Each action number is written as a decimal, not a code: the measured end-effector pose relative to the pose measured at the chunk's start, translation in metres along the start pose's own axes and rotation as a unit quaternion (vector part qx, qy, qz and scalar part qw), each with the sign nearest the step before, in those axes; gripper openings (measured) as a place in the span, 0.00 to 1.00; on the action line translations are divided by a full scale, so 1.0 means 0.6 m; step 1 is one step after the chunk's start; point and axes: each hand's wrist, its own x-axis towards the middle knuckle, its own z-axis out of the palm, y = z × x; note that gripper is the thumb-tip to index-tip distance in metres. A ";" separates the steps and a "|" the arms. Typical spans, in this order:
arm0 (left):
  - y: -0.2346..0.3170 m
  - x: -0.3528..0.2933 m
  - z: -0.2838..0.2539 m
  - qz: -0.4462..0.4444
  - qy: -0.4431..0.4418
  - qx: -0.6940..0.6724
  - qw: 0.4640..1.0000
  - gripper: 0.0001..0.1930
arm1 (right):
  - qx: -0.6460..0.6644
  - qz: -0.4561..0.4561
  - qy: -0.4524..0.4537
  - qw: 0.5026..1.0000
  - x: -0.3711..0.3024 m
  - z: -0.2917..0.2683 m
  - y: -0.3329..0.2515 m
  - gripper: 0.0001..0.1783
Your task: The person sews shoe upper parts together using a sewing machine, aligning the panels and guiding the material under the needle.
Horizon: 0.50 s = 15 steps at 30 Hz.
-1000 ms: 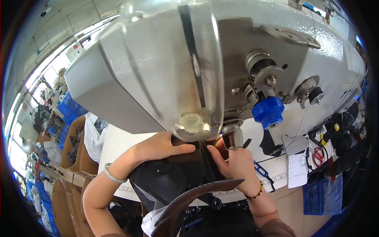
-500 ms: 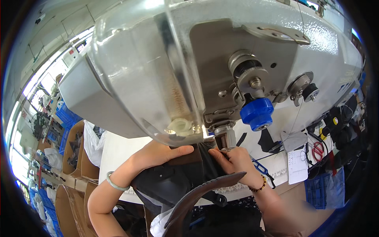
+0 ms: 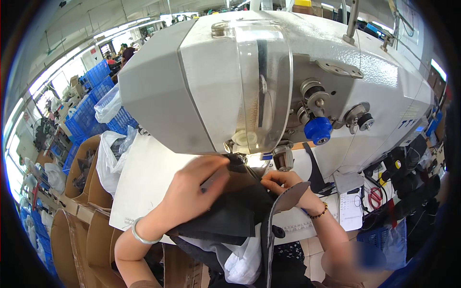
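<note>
Under the sewing machine's needle area lies a black fabric piece, sagging over the table's front edge with white material bunched below. My left hand, a pale bangle at its wrist, is over the fabric's left side near the needle. Its fingers are smeared by motion, so their grip is unclear. My right hand, with a beaded bracelet, pinches the fabric's edge just right of the needle area. A curved dark panel with a grey edge rises in front of that wrist. The exact stitching point is hidden.
Cardboard boxes and a white plastic bag stand left of the white table. Dark scraps, red-handled scissors and a paper sheet lie at right. Blue crates stack behind.
The view has shifted, showing more of the machine. My left hand has lifted and turned, its fingers now blurred by the needle. The black fabric lies flatter; the curved panel has swung right and more upright.
</note>
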 end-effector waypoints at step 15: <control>0.076 -0.034 0.038 0.208 -0.153 0.016 0.966 0.41 | -0.116 -0.113 0.061 0.985 0.071 -0.064 0.008 0.08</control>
